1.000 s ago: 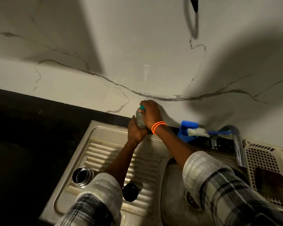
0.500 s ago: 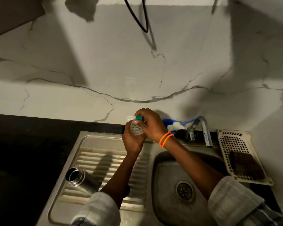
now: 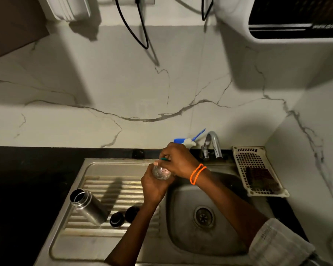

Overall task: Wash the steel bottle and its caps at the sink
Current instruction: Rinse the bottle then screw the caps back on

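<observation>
A: Head view, item one: your left hand (image 3: 155, 184). State?

B: Curled round a small clear bottle (image 3: 161, 172) from below, held above the seam between drainboard (image 3: 96, 244) and sink basin (image 3: 183, 233).

A: Item two: your right hand (image 3: 178, 162)?

B: Over the top of that clear bottle, fingers (image 3: 166, 157) pinching a thin teal piece (image 3: 164, 159) at its mouth. Two orange bands (image 3: 197, 173) on the wrist.

A: Item three: the steel bottle (image 3: 88, 206). Where does it lie against your grip?

B: Outside it. You touch it with neither hand. It stands on the ribbed drainboard, open mouth up, well to the left of and nearer you than the left hand.

A: Item four: caps?

B: Two dark caps (image 3: 116, 219), side by side just right of the steel bottle's base; the right one partly under your left forearm.

A: Remaining stock?

B: Tap (image 3: 212, 144) at the back of the basin, blue-handled brush (image 3: 188, 140) beside it, cream perforated tray (image 3: 258, 169) on the right counter
</observation>
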